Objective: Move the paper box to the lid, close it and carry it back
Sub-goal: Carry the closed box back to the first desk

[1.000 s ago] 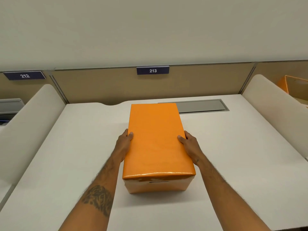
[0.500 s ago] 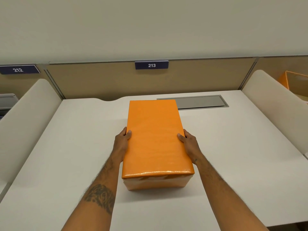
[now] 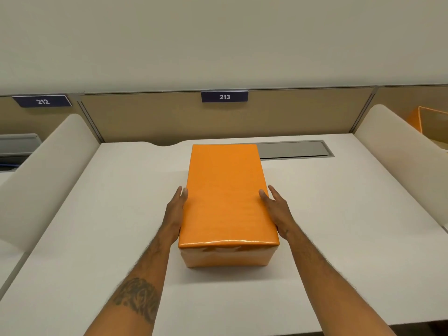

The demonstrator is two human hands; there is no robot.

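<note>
The orange paper box (image 3: 225,259) stands on the white desk (image 3: 97,226), in the middle, with its glossy orange lid (image 3: 225,195) fitted on top. My left hand (image 3: 175,209) lies flat along the lid's left side, fingers straight, the thumb at the top edge. On the other side, my right hand (image 3: 278,209) has its fingers spread a little away from the box. Only its thumb touches the lid's right edge. Neither hand grips the box.
White curved dividers rise on the left (image 3: 48,166) and right (image 3: 400,154) of the desk. A grey cable flap (image 3: 295,149) is set in the desk behind the box. A sign 213 (image 3: 224,96) hangs on the back panel. Another orange box (image 3: 426,120) sits beyond the right divider.
Both hands have loosened: the thumbs that pressed on the lid have lifted to its edges and the fingers have straightened. The box stays where it was.
</note>
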